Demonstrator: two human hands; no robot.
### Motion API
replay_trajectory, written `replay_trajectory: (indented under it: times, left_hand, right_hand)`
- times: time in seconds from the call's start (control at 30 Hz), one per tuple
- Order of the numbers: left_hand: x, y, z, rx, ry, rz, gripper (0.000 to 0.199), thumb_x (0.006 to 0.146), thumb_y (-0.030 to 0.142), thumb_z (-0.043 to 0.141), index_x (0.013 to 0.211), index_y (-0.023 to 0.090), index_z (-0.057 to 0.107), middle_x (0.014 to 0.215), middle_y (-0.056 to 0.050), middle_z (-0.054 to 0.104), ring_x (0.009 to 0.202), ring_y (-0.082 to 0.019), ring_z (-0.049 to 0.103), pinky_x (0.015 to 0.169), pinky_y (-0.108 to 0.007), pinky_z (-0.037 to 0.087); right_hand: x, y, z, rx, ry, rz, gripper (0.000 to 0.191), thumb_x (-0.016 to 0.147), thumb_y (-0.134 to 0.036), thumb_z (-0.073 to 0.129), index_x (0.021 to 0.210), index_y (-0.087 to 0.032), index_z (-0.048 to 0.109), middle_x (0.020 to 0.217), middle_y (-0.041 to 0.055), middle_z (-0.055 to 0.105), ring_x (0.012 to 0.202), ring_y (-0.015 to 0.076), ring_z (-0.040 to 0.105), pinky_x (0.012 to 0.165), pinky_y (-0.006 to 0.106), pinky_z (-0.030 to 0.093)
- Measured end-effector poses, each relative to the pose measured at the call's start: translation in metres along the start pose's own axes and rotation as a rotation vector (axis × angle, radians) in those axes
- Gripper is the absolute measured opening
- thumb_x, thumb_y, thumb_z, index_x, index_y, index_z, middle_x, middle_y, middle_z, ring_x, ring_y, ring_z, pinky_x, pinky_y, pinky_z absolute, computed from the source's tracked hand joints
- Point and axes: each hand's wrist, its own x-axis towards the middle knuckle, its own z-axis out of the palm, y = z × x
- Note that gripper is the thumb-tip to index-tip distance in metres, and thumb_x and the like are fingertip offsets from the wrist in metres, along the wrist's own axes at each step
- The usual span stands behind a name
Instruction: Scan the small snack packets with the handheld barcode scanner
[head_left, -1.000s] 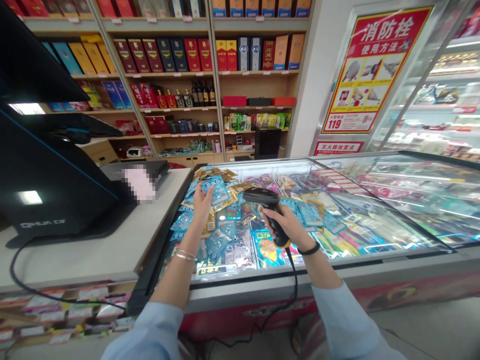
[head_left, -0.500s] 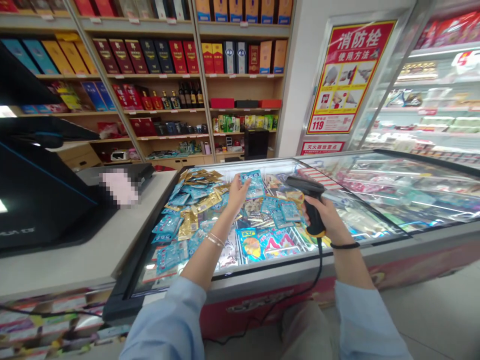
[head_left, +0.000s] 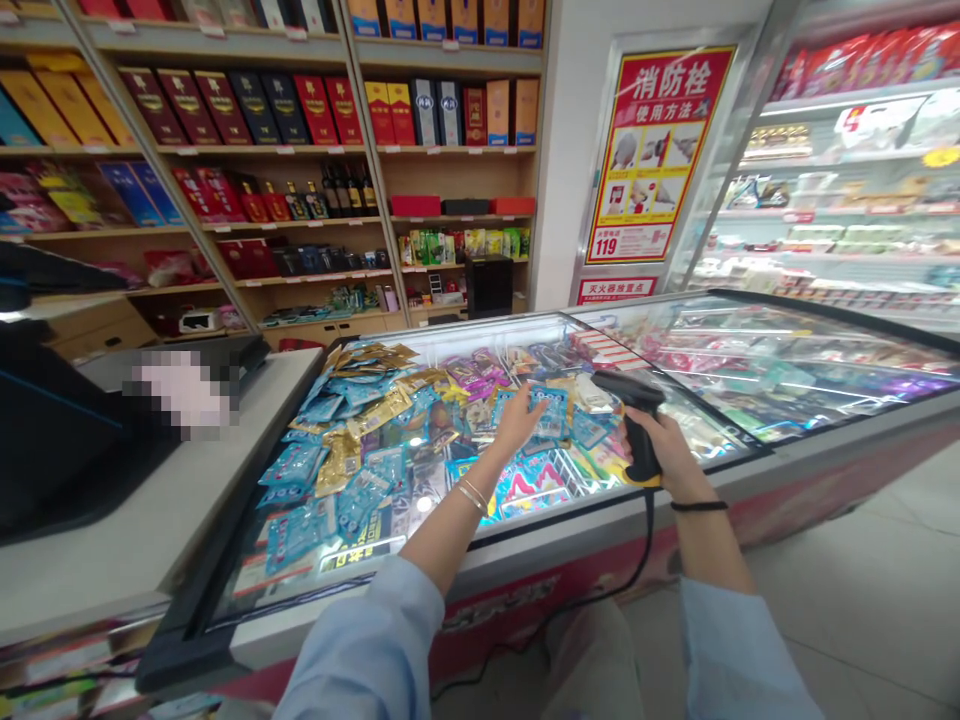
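My right hand (head_left: pixel 664 445) grips a black barcode scanner (head_left: pixel 639 425) with a yellow-tipped handle. Its head points left, over the freezer's glass top, and its cable hangs down the front. In my left hand (head_left: pixel 519 418) is the left edge of a blue snack packet (head_left: pixel 552 412), thumb across its face, just left of the scanner. Right beside that packet, other blue packets (head_left: pixel 591 428) lie on the glass. To the left spreads a heap of blue packets (head_left: pixel 298 465) and gold packets (head_left: pixel 384 410), some overlapping.
The chest freezer (head_left: pixel 757 290) holds colourful bags under its glass. A counter (head_left: pixel 142 545) with a dark checkout machine (head_left: pixel 60 440) adjoins it on the left. Behind are shelves of boxes (head_left: pixel 259 105) and a red sign (head_left: pixel 660 150). The scanner's cable (head_left: pixel 651 540) drops toward the floor.
My left hand has moved right and lower with the blue packet, toward the packets near the scanner. The view has turned slightly right. My right hand still holds the scanner.
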Motion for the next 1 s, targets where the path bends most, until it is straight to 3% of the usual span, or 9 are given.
replay_trajectory:
  times: [0.13,0.3,0.63,0.8,1.0]
  left_hand:
    - [-0.006,-0.004,0.004,0.174,-0.034,0.030,0.034,0.089,0.032,0.059,0.121,0.020,0.058,0.089,-0.006,0.068,0.091,-0.025,0.065,0.083,-0.037,0.048]
    - [-0.008,-0.005,0.005,0.329,0.051,0.080,0.030,0.086,0.027,0.064,0.114,0.020,0.061,0.116,-0.012,0.063,0.117,-0.029,0.054,0.101,-0.044,0.040]
    - [-0.004,-0.004,-0.004,0.280,0.060,0.065,0.025,0.083,0.027,0.067,0.107,0.020,0.063,0.116,-0.012,0.062,0.119,-0.029,0.051,0.105,-0.045,0.035]
    - [0.001,0.001,-0.040,0.236,0.109,0.122,0.018,0.083,0.026,0.068,0.100,0.022,0.067,0.112,-0.009,0.066,0.115,-0.027,0.055,0.104,-0.044,0.037]
    - [0.002,-0.011,-0.113,0.202,0.216,0.175,0.012,0.080,0.022,0.070,0.092,0.021,0.070,0.102,-0.007,0.071,0.105,-0.025,0.062,0.100,-0.043,0.043]
  right_hand:
    - [0.004,0.009,-0.008,-0.006,0.025,0.019,0.034,0.063,-0.045,0.080,0.074,-0.018,0.061,0.050,-0.0011,0.056,0.037,0.0128,0.049,0.032,0.025,0.040]
    - [0.010,0.020,-0.016,0.015,0.044,0.051,0.035,0.063,-0.044,0.081,0.074,-0.018,0.061,0.052,-0.0009,0.057,0.039,0.0130,0.050,0.032,0.024,0.041]
    - [0.011,0.020,-0.007,0.050,0.021,0.036,0.035,0.063,-0.043,0.080,0.078,-0.017,0.063,0.054,-0.0018,0.058,0.038,0.0124,0.050,0.032,0.024,0.041]
    - [0.008,0.011,0.014,0.052,-0.017,-0.001,0.034,0.066,-0.045,0.077,0.082,-0.018,0.064,0.056,-0.0030,0.057,0.038,0.0113,0.049,0.032,0.023,0.041]
    - [0.007,0.006,0.057,0.072,-0.111,-0.018,0.036,0.065,-0.045,0.078,0.083,-0.018,0.062,0.057,-0.0036,0.057,0.039,0.0111,0.051,0.032,0.022,0.041]
